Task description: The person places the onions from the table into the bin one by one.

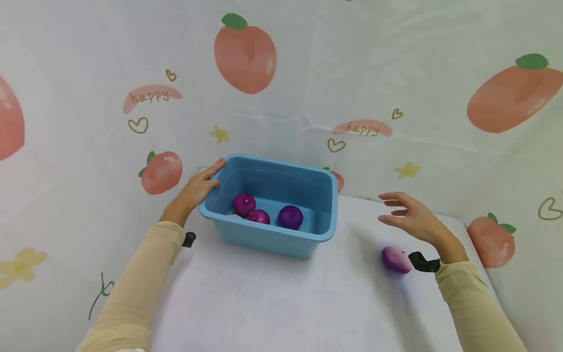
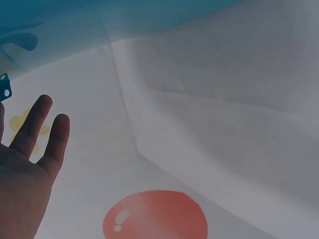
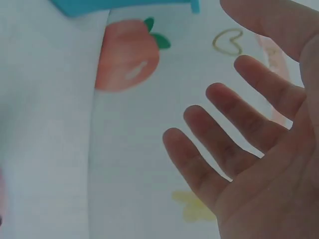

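A light blue plastic bin [image 1: 269,242] stands on the white table. My left hand [image 1: 200,188] rests on its left rim, the thumb over the edge and the fingers extended; the left wrist view shows two straight fingers [image 2: 59,142] below the blue wall. Inside lie two magenta round, onion-like pieces [image 1: 244,204], a darker purple one [image 1: 290,217] and a pale pink one partly hidden by the front wall. My right hand [image 1: 413,217] hovers right of the bin, fingers loosely bent with nothing in them. A purple-and-pink onion-like piece [image 1: 397,259] lies on the table below it.
A white cloth [image 1: 299,127] printed with peaches, hearts and flowers hangs behind and beside the table [image 1: 272,303]. The bin stands near the table's back edge. Black wrist mounts [image 1: 424,262] sit at both cuffs.
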`<act>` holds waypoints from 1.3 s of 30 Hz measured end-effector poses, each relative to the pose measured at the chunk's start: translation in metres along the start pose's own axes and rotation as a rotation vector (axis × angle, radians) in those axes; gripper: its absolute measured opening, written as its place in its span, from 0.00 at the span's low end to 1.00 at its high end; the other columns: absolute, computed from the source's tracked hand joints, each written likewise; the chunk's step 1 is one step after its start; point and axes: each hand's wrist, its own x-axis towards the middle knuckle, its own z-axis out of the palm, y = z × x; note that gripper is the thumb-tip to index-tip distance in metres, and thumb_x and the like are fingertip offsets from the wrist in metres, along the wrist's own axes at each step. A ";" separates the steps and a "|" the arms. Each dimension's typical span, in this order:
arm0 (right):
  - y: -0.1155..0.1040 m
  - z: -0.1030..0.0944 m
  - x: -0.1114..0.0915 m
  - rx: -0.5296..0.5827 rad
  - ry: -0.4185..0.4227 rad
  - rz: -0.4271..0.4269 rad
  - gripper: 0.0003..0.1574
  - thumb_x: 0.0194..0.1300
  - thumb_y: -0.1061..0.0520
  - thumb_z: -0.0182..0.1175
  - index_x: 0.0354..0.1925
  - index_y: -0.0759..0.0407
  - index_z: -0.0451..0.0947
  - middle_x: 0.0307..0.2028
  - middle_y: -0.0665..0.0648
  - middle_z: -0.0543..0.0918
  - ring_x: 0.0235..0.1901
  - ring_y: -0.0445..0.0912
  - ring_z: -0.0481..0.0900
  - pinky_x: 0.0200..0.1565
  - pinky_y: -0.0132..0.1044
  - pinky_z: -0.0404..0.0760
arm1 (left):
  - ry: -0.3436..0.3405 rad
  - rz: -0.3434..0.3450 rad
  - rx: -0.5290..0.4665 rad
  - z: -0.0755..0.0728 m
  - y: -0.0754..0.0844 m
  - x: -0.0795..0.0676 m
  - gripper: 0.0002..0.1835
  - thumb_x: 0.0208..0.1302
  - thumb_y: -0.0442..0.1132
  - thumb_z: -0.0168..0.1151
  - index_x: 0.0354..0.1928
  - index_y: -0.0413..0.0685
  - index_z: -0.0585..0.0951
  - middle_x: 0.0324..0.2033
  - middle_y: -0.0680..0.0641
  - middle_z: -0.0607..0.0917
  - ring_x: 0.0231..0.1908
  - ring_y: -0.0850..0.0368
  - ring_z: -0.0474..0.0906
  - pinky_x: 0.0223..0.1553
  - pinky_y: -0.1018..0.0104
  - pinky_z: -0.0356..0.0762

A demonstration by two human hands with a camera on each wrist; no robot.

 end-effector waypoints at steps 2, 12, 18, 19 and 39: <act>0.007 -0.001 -0.006 0.009 -0.022 0.031 0.36 0.69 0.45 0.65 0.70 0.53 0.69 0.68 0.65 0.74 0.64 0.64 0.77 0.60 0.45 0.82 | 0.000 0.001 0.002 0.001 0.001 0.000 0.35 0.73 0.46 0.45 0.78 0.84 0.53 0.81 0.66 0.49 0.82 0.42 0.44 0.74 0.25 0.50; 0.049 0.016 -0.025 -0.010 -0.070 0.103 0.39 0.68 0.44 0.66 0.69 0.60 0.68 0.69 0.68 0.73 0.65 0.68 0.75 0.55 0.51 0.81 | 0.004 -0.001 -0.005 0.002 0.000 0.002 0.35 0.73 0.46 0.44 0.78 0.83 0.53 0.81 0.65 0.49 0.82 0.41 0.44 0.73 0.24 0.50; 0.065 0.032 -0.034 0.030 -0.084 0.127 0.40 0.67 0.45 0.67 0.69 0.62 0.69 0.69 0.70 0.73 0.64 0.69 0.75 0.53 0.51 0.83 | 0.007 -0.002 -0.013 0.001 0.000 0.001 0.35 0.73 0.45 0.45 0.78 0.82 0.54 0.81 0.64 0.50 0.82 0.40 0.44 0.73 0.24 0.49; 0.067 0.035 -0.035 0.036 -0.085 0.134 0.40 0.66 0.45 0.67 0.69 0.62 0.69 0.69 0.70 0.73 0.64 0.69 0.75 0.53 0.51 0.83 | 0.006 0.000 -0.014 0.001 0.000 0.001 0.35 0.73 0.45 0.45 0.78 0.82 0.54 0.81 0.64 0.50 0.82 0.41 0.44 0.73 0.24 0.49; 0.097 0.059 -0.048 0.082 -0.166 0.214 0.41 0.63 0.47 0.69 0.68 0.65 0.70 0.58 0.68 0.81 0.57 0.61 0.80 0.47 0.34 0.79 | 0.002 -0.001 -0.027 0.001 -0.001 0.000 0.35 0.73 0.46 0.45 0.77 0.85 0.54 0.81 0.65 0.50 0.82 0.41 0.44 0.73 0.24 0.49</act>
